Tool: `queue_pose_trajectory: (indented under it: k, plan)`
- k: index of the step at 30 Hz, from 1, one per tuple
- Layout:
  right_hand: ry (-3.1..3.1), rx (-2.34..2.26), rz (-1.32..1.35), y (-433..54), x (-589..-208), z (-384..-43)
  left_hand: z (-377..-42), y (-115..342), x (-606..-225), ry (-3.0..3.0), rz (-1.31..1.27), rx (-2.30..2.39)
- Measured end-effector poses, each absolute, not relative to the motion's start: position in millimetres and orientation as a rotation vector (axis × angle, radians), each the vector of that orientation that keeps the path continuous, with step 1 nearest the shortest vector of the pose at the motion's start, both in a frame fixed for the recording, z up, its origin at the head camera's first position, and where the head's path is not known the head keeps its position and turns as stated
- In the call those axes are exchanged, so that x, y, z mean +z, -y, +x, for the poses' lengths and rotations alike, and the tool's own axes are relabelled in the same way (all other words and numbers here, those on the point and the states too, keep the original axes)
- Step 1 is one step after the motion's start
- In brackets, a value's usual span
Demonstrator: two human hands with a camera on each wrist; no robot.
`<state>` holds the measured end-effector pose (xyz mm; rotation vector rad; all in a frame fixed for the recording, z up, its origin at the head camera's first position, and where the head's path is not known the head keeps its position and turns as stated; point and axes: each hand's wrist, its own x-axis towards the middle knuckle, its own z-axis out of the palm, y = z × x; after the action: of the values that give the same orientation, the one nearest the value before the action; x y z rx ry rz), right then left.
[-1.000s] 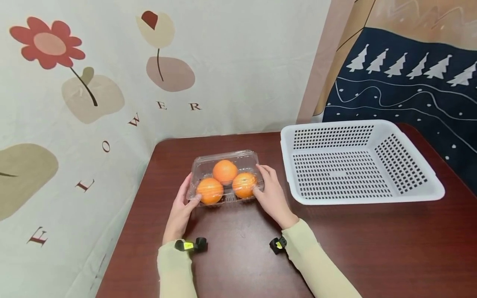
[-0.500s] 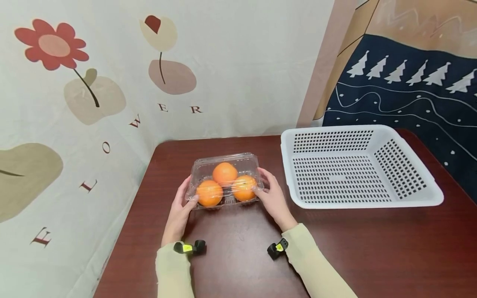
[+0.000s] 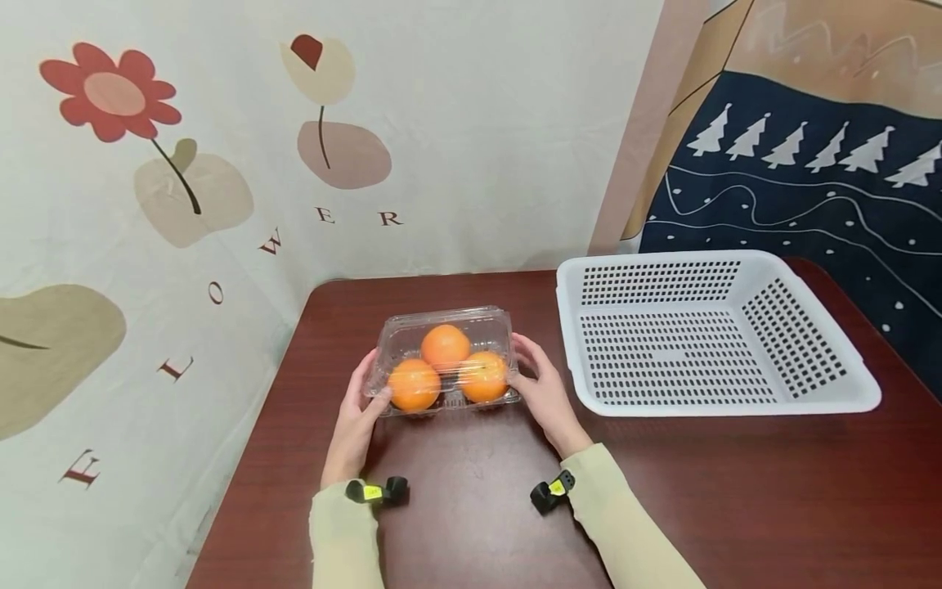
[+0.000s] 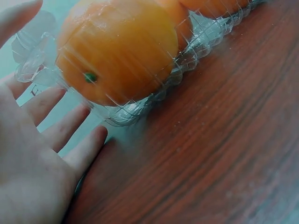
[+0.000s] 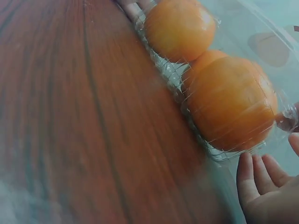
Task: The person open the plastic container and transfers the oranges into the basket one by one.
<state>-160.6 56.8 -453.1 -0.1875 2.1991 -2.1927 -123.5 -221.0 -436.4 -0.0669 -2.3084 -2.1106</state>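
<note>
A clear plastic clamshell box (image 3: 452,401) with its lid down over three oranges (image 3: 445,348) is at the middle of the head view. My left hand (image 3: 355,421) holds its left end, thumb at the front corner and fingers along the side. In the left wrist view, the fingertips (image 4: 81,109) meet the plastic beside an orange (image 4: 117,51) with a green stem spot. My right hand (image 3: 548,401) grips the opposite end, its thumb near the front and fingers on the side wall. The right wrist view has several fingertips (image 5: 245,161) right at the box's lower edge.
A white perforated plastic basket (image 3: 714,408) stands on the reddish-brown table (image 3: 471,507) to the right of the box. Behind are a pale curtain (image 3: 486,131) with flower prints and a dark blue cloth (image 3: 780,196) with white trees. Each wrist wears a black strap camera.
The whole head view has shifted slightly down. My right fingers have moved a little lower along the box's right side. Both hands stay on the box.
</note>
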Motion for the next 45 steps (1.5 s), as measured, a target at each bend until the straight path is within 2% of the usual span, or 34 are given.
queue_pose_trajectory:
  k: [9, 19, 27, 35, 45]
  plan:
    - [-2.333, -2.077, -0.413, -60, -438, -153, -131, 226, -451, 2.271, -0.048, -2.101]
    - [-2.422, -2.07, -0.227, -59, -462, -163, -130, 226, -452, 2.252, -0.083, -2.129]
    - [-2.494, -2.039, -0.268, -62, -461, -163, -128, 223, -454, 2.272, -0.034, -2.101]
    - [-2.479, -2.064, -0.311, -60, -434, -150, -122, 216, -434, 2.382, -0.031, -2.05]
    - [-2.509, -2.022, -0.286, -61, -458, -166, -126, 220, -433, 2.419, -0.051, -1.955]
